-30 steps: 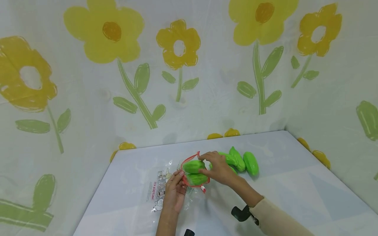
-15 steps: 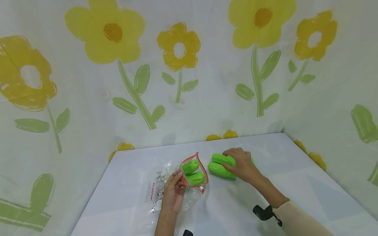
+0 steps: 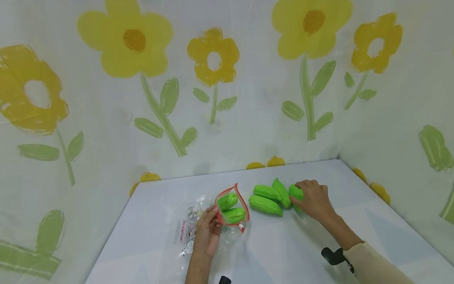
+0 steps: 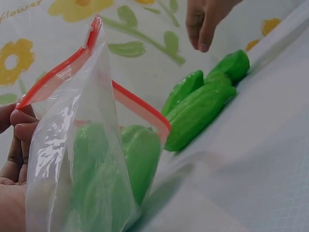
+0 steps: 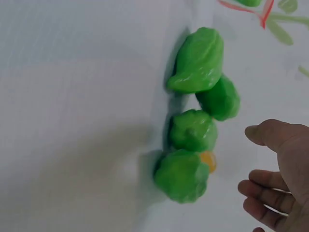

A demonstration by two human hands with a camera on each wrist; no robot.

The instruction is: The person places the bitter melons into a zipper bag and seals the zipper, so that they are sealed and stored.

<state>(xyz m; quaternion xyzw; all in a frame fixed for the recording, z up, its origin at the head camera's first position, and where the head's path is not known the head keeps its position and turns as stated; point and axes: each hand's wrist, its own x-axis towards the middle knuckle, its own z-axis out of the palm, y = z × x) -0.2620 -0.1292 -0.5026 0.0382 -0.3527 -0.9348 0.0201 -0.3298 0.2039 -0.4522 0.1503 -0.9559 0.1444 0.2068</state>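
Observation:
In the head view, my left hand (image 3: 208,228) pinches the rim of a clear zip bag (image 4: 63,145) between thumb and fingers. The bag's red-edged mouth gapes, and two green ribbed toy gourds (image 3: 235,215) show inside. On the table to its right lie several more: a long front gourd (image 3: 265,205), one behind it (image 3: 267,192), and a pointed one (image 3: 281,193). My right hand (image 3: 315,200) holds nothing; its fingers are loosely bent over the rightmost gourd (image 3: 295,191), partly covering it. The right wrist view shows space between its thumb and the gourds.
Clear plastic with cartoon figures and red lettering (image 3: 189,230) lies left of my left hand on the white table (image 3: 149,209). A flower-printed cloth (image 3: 241,134) rises behind the table and at its sides.
My right hand has moved right, from the bag's mouth across the loose gourds to the rightmost one. The upper gourd in the bag now leans tilted. My left hand keeps holding the bag.

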